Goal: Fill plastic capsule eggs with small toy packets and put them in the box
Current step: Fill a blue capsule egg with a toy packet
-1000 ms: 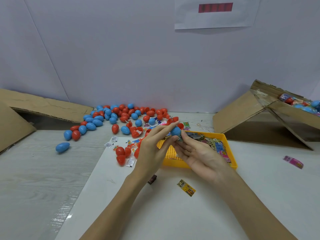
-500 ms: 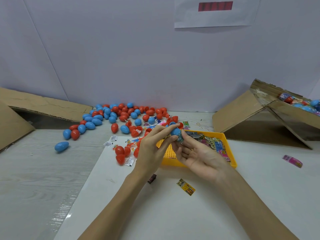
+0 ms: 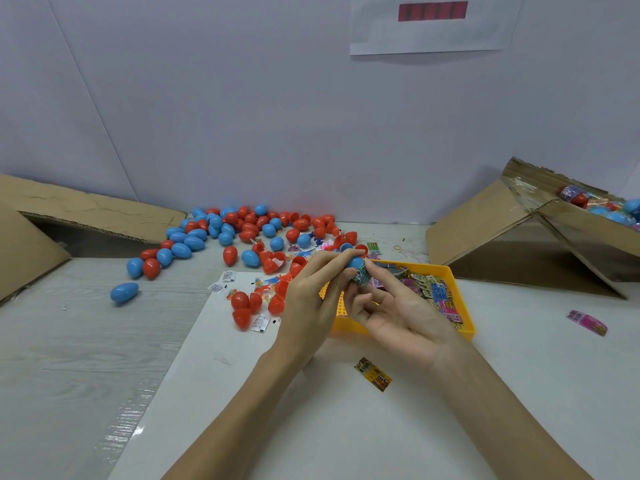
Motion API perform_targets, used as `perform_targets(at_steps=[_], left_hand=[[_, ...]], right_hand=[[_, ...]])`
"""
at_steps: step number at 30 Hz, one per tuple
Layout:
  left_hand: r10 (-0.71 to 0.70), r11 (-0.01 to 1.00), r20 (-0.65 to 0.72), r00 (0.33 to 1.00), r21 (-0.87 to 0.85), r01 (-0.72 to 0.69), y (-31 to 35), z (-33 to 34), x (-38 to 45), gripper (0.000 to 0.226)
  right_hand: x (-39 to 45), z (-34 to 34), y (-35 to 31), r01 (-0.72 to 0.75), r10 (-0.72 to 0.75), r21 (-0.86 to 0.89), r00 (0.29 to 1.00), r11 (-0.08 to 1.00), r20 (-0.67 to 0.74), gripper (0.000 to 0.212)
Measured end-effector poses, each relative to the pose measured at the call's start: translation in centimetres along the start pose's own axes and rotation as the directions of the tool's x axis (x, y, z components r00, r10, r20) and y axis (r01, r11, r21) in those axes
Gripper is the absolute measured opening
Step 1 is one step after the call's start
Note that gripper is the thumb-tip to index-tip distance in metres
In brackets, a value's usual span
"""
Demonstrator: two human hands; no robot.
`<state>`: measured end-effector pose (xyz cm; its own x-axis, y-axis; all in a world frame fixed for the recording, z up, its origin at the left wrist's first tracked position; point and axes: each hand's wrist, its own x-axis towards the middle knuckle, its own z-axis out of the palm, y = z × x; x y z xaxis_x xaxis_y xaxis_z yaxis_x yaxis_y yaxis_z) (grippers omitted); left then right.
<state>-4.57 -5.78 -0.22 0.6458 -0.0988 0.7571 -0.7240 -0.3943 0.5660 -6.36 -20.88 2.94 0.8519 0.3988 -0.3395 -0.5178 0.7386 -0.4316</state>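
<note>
Head view, looking down at a white table (image 3: 346,438). Both hands meet at centre, just above the tray's (image 3: 464,327) near-left corner. Left hand (image 3: 308,306) pinches a blue egg half (image 3: 355,263) between thumb & fingers. Right hand (image 3: 391,310) pinches a small packet (image 3: 361,278), pushing it into the half; its other fingers curl loosely.

Yellow tray, approx 3 o'clock of the hands, holds more packets (image 3: 440,299). Pile of red & blue eggs (image 3: 242,230) at 11 o'clock, near the wall; some lie open as halves. One blue egg (image 3: 124,292) lies apart at 9 o'clock. Box (image 3: 571,237) at 2 o'clock, tipped, w/ filled eggs inside at its top right. Stray packets: yellow one (image 3: 373,373) at 6 o'clock, pink one (image 3: 586,322) at 3 o'clock.

Handling, judged: egg halves look light, hard, smooth, so prob. slippery & prone to roll; best held round the widest part, rim left free. Packet looks thin & crinkly, soft; may need folding to fit, and could jam the seam if an edge sticks out.

Writing: packets carry print, too small to read. Paper (image 3: 433,26) on wall at 12 o'clock has a red bar, text not legible.
</note>
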Motion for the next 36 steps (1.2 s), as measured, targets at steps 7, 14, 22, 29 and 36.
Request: perform_targets(at_steps=[7, 14, 22, 29, 36], left_hand=[[-0.065, 0.997, -0.008, 0.998, -0.042, 0.064, 0.3, 0.6, -0.2, 0.032], [-0.035, 0.999, -0.079, 0.996, 0.015, 0.036, 0.2, 0.9, -0.6, 0.031], [0.012, 0.999, -0.115, 0.993, 0.054, -0.006, 0.4, 1.4, -0.8, 0.031], [-0.096, 0.991, -0.044, 0.994, -0.095, 0.091, 0.9, 1.1, -0.4, 0.026], [-0.354, 0.822, 0.099, 0.930, -0.441, 0.360, 1.5, 0.0, 0.2, 0.024]], right_hand=[[0.0, -0.1, 0.2, 0.023, -0.024, -0.060, 1.000, 0.998, -0.012, 0.054], [-0.1, 0.3, 1.0, 0.030, -0.030, -0.046, 1.000, 0.998, -0.005, 0.049], [-0.3, 0.5, 1.1, 0.046, -0.047, -0.033, 0.999, 0.998, -0.009, 0.053], [-0.1, 0.3, 1.1, 0.076, -0.077, -0.064, 0.997, 0.995, 0.001, 0.049], [-0.3, 0.6, 1.2, 0.118, -0.117, -0.155, 0.993, 0.981, 0.018, 0.037]])
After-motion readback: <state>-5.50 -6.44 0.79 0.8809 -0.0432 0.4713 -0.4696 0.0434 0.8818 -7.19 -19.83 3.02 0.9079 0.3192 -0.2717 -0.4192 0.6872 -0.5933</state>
